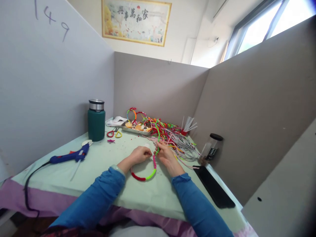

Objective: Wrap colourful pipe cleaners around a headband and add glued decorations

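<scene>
A headband (139, 178) wrapped in red, lime green and pink fuzzy pipe cleaner lies in a U shape on the table between my wrists. Its pink end rises to my fingers, and its other side passes behind my left hand (140, 154). That hand is closed in a pinch beside the pink end; what sits between its fingertips is hidden. My right hand (168, 157) pinches a green pipe cleaner (158, 131) at the band's pink end. The green strand's long wavy free part stands up above my right fingers.
Behind my hands lie a tray (137, 130) of small pieces and a heap of colourful pipe cleaners (170, 130). At left are a blue glue gun (71, 157) with its cord and a green bottle (96, 123). A clear jar (212, 147) and a black flat object (214, 187) lie right. Partitions surround the table.
</scene>
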`<state>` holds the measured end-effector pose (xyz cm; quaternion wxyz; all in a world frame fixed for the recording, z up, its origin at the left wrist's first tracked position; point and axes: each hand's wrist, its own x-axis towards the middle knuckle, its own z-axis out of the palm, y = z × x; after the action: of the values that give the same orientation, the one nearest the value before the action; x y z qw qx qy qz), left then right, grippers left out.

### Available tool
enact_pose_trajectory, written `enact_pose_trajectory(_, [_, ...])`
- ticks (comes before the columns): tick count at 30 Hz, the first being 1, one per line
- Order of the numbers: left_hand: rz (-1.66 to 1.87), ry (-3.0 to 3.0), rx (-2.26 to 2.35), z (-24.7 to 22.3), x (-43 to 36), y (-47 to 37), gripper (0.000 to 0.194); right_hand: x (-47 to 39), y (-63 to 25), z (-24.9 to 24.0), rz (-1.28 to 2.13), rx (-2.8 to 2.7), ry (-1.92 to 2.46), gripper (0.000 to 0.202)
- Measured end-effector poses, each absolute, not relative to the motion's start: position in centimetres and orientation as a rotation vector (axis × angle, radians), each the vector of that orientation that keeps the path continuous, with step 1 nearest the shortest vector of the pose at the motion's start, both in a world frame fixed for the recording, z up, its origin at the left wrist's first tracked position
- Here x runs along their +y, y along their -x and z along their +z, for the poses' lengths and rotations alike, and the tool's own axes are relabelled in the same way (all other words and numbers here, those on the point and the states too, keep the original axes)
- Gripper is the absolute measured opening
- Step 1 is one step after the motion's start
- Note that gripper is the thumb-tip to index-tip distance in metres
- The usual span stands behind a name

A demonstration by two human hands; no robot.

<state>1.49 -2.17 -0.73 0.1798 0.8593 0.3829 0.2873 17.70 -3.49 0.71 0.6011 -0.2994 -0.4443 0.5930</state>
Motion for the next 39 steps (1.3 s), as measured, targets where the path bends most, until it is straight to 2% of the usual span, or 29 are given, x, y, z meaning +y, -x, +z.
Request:
enact_pose_trajectory(4, [0.762,-2.508,1.127,-0.6,-2.2,-1.6,0.018,-4.0,-17.1,0.7,1.430,-1.025,0.698,0.028])
enact_pose_trajectory(7, [0.902,-2.442,1.134,-0.5,-1.9,-1.7,0.018,-4.3,-17.0,0.4,1.328,-1.164,0.738,0.025])
enact_pose_trajectory(11, [1.151,-2.010,1.031,-0.1,-1.6,-1.7,0.022,-4.7,-16.9,0.2,1.028,-1.459,0.834,0.020])
enact_pose_trajectory(15, [1.217,-1.666,0.833,0.6,-1.9,-1.5,0.032,-5.1,-16.3,0.2,0.892,-1.623,0.914,0.018])
enact_pose_trajectory(24, [1.229,-1.421,0.763,1.0,-1.9,-1.0,0.034,-4.9,-16.2,-0.5,0.879,-1.715,0.968,0.015])
enact_pose_trajectory(39, [1.126,-1.542,0.787,0.5,-2.0,-1.5,0.038,-5.2,-16.2,-0.2,1.019,-1.586,0.944,0.018])
